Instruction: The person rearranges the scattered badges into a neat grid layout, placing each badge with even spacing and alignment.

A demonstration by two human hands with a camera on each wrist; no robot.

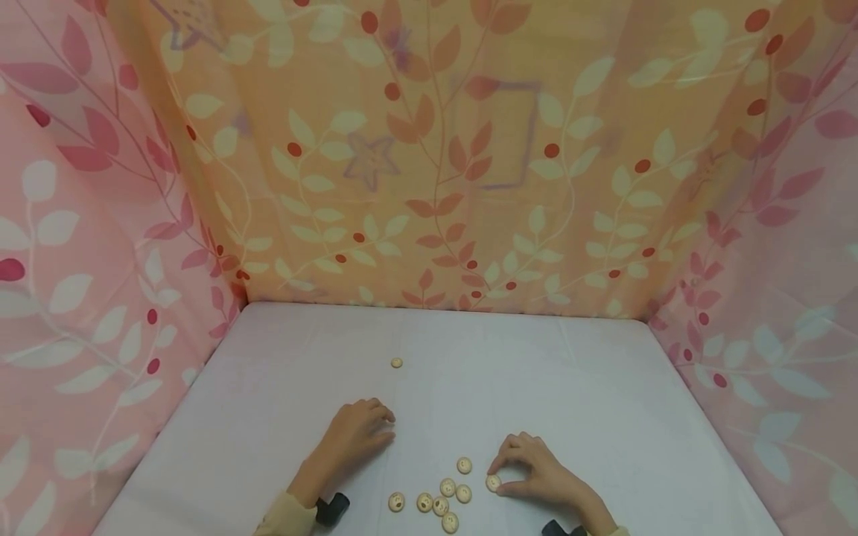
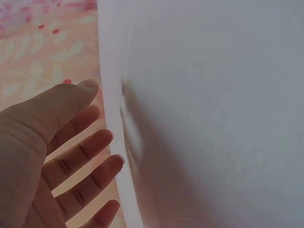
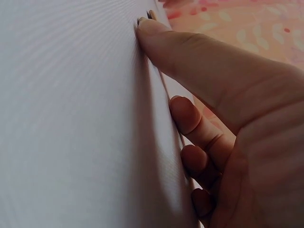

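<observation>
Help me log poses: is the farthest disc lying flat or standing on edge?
Flat: the farthest disc shows its round face upward on the white table, beyond the left hand.

Holds both forearms (image 1: 316,470) slanting forward and inward. Has the left hand (image 1: 362,428) loosely bent, with fingers (image 2: 95,183) slightly spread and thumb (image 2: 71,100) apart. Pinches with the right hand (image 1: 534,467), right thumb (image 3: 190,57) opposite forefinger (image 1: 506,452), bending the other fingers (image 3: 186,115).

Nine pale discs (image 1: 447,487), two hands (image 1: 362,428), two wrist cameras (image 1: 333,509), one white table (image 1: 570,387)
</observation>
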